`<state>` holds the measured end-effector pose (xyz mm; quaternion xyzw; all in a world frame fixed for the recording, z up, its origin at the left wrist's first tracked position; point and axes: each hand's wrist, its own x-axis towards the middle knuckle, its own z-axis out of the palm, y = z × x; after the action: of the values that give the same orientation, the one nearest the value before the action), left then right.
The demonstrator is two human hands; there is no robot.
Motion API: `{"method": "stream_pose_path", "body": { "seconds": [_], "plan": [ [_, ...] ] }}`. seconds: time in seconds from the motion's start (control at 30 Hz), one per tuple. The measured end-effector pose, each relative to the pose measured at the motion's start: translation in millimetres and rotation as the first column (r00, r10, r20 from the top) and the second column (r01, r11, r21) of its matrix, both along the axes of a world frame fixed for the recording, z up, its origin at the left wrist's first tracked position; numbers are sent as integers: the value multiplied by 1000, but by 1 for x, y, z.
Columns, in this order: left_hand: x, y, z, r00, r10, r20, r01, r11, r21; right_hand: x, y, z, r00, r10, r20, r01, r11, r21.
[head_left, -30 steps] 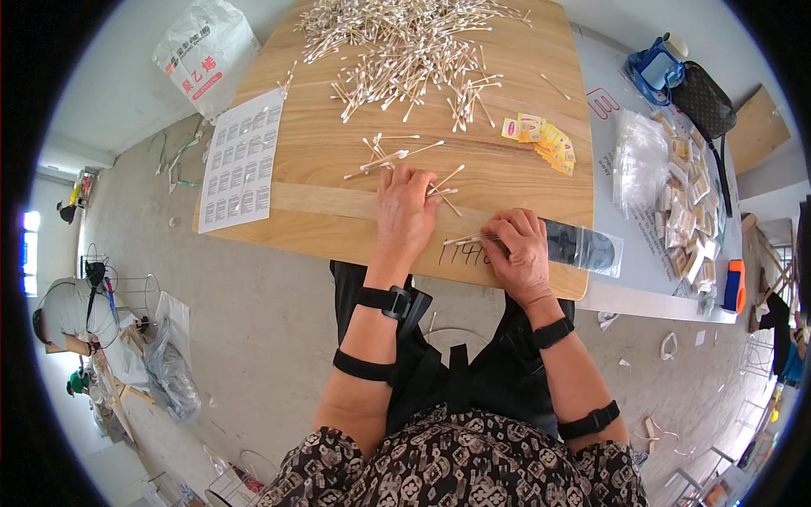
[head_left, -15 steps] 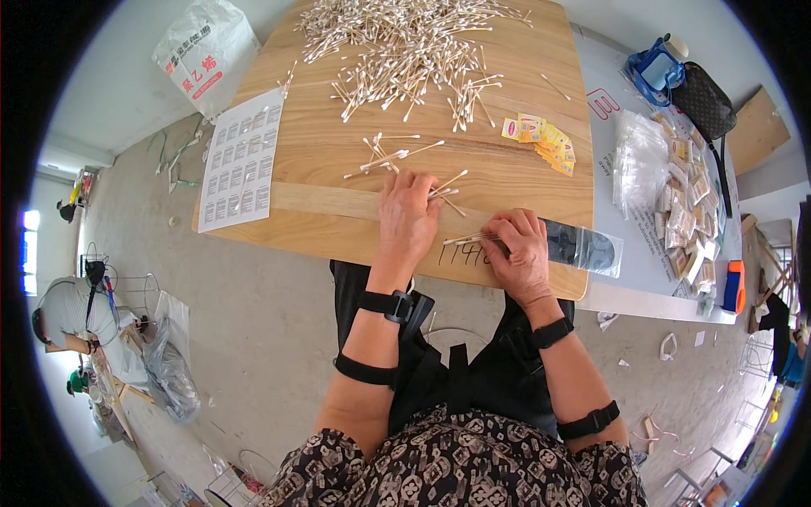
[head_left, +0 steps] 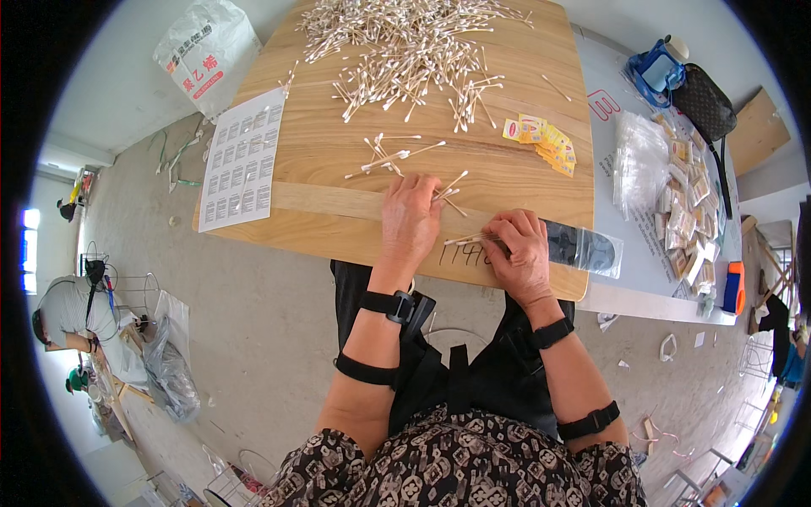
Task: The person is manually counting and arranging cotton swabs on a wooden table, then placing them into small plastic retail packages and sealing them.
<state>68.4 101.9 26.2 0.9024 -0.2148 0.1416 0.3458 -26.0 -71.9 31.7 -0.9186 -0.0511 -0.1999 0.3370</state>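
Note:
My right hand (head_left: pixel 519 251) rests at the table's near edge, its fingers closed round a small bundle of cotton swabs (head_left: pixel 463 241) whose tips stick out to the left. To its left, my left hand (head_left: pixel 411 215) is bent down onto the wood with its fingers curled together. A few loose cotton swabs (head_left: pixel 454 196) lie crossed just right of those fingertips. Whatever the left fingers pinch is hidden beneath them. Beyond this hand is another small group of swabs (head_left: pixel 393 157). A big heap of cotton swabs (head_left: pixel 414 46) covers the far part of the table.
Yellow packets (head_left: pixel 547 142) lie fanned at the right of the wooden table (head_left: pixel 325 203). A printed label sheet (head_left: pixel 241 160) is at its left edge. Clear bags (head_left: pixel 640 160) and filled packets (head_left: pixel 688 211) cover the grey surface on the right. Beside my right hand is a dark plastic-wrapped item (head_left: pixel 583 247).
My left hand has shifted slightly, uncovering a little more of the loose swabs by its fingertips. The right hand and its bundle have stayed put.

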Motion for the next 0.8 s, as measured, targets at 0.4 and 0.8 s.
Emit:
{"method": "stream_pose_path", "body": {
  "seconds": [0.4, 0.8],
  "plan": [
    [-6, -38, 7, 963, -226, -150, 225, 974, -24, -1, 0, -8, 999, -42, 19, 41, 999, 18],
    [19, -41, -8, 988, -50, 143, 10, 963, 269, 0, -4, -7, 1000, -11, 6, 11, 1000, -10]
  ]
}}
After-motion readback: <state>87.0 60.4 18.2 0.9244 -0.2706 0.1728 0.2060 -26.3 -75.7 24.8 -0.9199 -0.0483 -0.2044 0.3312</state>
